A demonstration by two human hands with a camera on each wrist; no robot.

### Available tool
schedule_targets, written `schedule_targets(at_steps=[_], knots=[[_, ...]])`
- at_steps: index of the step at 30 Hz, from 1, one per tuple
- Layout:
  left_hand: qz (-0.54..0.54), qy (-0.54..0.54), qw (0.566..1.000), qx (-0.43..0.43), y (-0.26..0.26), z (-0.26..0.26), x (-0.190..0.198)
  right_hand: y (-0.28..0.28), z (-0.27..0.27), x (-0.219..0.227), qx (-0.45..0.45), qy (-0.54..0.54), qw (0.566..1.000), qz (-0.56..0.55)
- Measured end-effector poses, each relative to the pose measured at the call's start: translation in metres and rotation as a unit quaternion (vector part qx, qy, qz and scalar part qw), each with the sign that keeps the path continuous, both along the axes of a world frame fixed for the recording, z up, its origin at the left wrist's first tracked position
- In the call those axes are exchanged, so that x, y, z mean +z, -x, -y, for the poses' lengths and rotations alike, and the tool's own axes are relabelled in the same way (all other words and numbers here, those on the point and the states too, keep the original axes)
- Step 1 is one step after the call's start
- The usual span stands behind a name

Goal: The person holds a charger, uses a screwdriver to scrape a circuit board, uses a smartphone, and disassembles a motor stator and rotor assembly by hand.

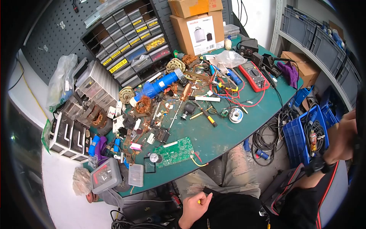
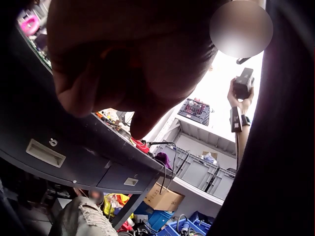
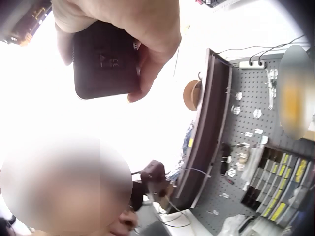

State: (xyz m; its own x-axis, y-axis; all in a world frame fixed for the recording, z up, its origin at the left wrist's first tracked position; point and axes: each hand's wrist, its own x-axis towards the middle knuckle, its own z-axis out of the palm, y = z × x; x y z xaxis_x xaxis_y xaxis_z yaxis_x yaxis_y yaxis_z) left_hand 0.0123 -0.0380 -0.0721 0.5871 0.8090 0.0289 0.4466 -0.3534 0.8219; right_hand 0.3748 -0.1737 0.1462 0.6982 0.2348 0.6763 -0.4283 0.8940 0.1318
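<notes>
My left hand (image 1: 195,210) is in front of my lap with its fingers curled, and a small yellow thing (image 1: 199,201) shows between them. In the left wrist view this hand (image 2: 133,54) is large and dark, and most of what it holds is hidden. My right hand (image 1: 341,139) is raised at the far right, off the table. In the right wrist view its fingers (image 3: 152,64) grip a black box-shaped device (image 3: 106,61) with a CE mark. A green circuit board (image 1: 175,152) lies on the table's near part, with a small round metal knob-like part (image 1: 155,157) at its left end.
The green table (image 1: 225,133) bears a solder spool (image 1: 236,115), a red multimeter (image 1: 254,76), a screwdriver (image 1: 209,117) and many loose parts. A drawer cabinet (image 1: 129,42) and cardboard boxes (image 1: 198,32) stand behind. Blue crates (image 1: 301,137) and cables (image 1: 267,137) fill the floor at right.
</notes>
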Motion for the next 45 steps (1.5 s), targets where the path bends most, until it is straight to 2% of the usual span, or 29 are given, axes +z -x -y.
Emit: schedule_targets(at_steps=[4,5,7,8,9,10,11,12,14,16,17,18,19,20,22,24,26,28,30,32,36,37,38,40,42,44,45], knots=[[-0.012,-0.003,1.000,0.025,0.005,-0.002,-0.007,0.008,0.013,-0.023,0.055,-0.016,0.995,0.087],[-0.008,-0.002,1.000,0.027,0.004,-0.003,-0.007,0.007,0.013,-0.047,0.168,0.011,0.979,0.112],[-0.014,-0.006,1.000,0.017,0.002,-0.002,-0.004,0.012,-0.002,-0.111,0.163,0.044,0.967,0.189],[-0.012,-0.006,1.000,0.021,0.000,0.001,-0.002,0.027,-0.002,-0.138,0.162,0.118,0.963,0.179],[0.004,0.002,1.000,0.030,-0.004,0.004,-0.001,0.044,-0.007,-0.164,0.197,0.173,0.952,0.157],[0.020,0.010,0.999,0.037,-0.005,0.006,0.000,0.059,-0.001,-0.194,0.266,0.196,0.942,0.067],[0.022,0.008,0.999,0.040,-0.006,0.006,0.000,0.081,0.003,-0.212,0.293,0.213,0.931,-0.041],[0.013,0.009,1.000,0.027,-0.007,0.007,-0.001,0.080,0.012,-0.245,0.265,0.261,0.928,-0.019],[0.005,0.007,1.000,0.014,-0.007,0.003,-0.003,0.071,0.018,-0.264,0.153,0.338,0.922,0.112],[-0.031,-0.015,0.999,-0.030,-0.006,-0.003,-0.008,0.064,0.017,-0.239,0.181,0.263,0.948,0.019],[-0.032,-0.013,0.999,-0.033,-0.006,-0.004,-0.008,0.034,0.016,-0.217,0.233,0.233,0.943,0.045],[-0.019,-0.014,0.999,-0.036,-0.009,-0.006,-0.006,0.023,0.012,-0.181,0.203,0.225,0.950,0.074],[-0.007,-0.014,0.999,-0.039,-0.010,-0.005,-0.005,-0.004,0.001,-0.143,0.157,0.178,0.953,0.189],[-0.010,-0.012,0.999,-0.042,-0.009,-0.003,-0.005,-0.001,0.003,-0.114,0.074,0.055,0.992,-0.083],[-0.011,-0.009,0.999,-0.041,-0.009,-0.002,-0.004,-0.009,-0.005,-0.026,0.046,0.115,0.988,0.091],[-0.005,-0.013,0.999,-0.031,-0.005,-0.001,-0.005,-0.009,-0.014,0.014,0.080,0.096,0.973,0.196],[0.004,-0.017,1.000,-0.019,-0.001,-0.002,-0.008,-0.011,-0.003,0.015,0.089,0.078,0.966,0.230],[-0.007,-0.016,1.000,-0.009,0.001,-0.001,-0.011,-0.014,0.014,-0.038,0.162,-0.024,0.979,0.118],[-0.013,-0.013,1.000,-0.007,0.002,-0.001,-0.010,-0.036,0.045,-0.101,0.215,0.072,0.955,0.191],[-0.021,-0.010,1.000,-0.007,0.003,-0.003,-0.010,0.030,0.007,-0.119,0.169,0.208,0.940,0.212],[-0.021,-0.017,0.999,-0.027,-0.002,-0.007,-0.008,0.083,0.019,-0.228,0.243,0.288,0.923,-0.078],[-0.014,-0.022,0.999,-0.031,-0.004,-0.008,-0.007,0.088,0.018,-0.237,0.186,0.299,0.934,-0.062],[-0.017,-0.024,0.999,-0.035,-0.004,-0.009,-0.007,0.080,0.021,-0.240,0.146,0.314,0.938,-0.002],[-0.014,-0.003,0.999,-0.042,-0.007,-0.008,-0.006,0.054,0.029,-0.227,0.156,0.306,0.939,-0.023],[-0.022,-0.001,0.998,-0.050,-0.009,-0.008,-0.007,0.024,0.020,-0.185,0.113,0.262,0.957,0.060],[-0.031,0.003,0.998,-0.059,-0.010,-0.006,-0.010,0.012,0.004,-0.112,-0.063,0.257,0.948,0.179],[-0.034,-0.001,0.997,-0.063,-0.010,-0.006,-0.013,0.010,0.003,-0.080,-0.110,0.266,0.955,0.068]])
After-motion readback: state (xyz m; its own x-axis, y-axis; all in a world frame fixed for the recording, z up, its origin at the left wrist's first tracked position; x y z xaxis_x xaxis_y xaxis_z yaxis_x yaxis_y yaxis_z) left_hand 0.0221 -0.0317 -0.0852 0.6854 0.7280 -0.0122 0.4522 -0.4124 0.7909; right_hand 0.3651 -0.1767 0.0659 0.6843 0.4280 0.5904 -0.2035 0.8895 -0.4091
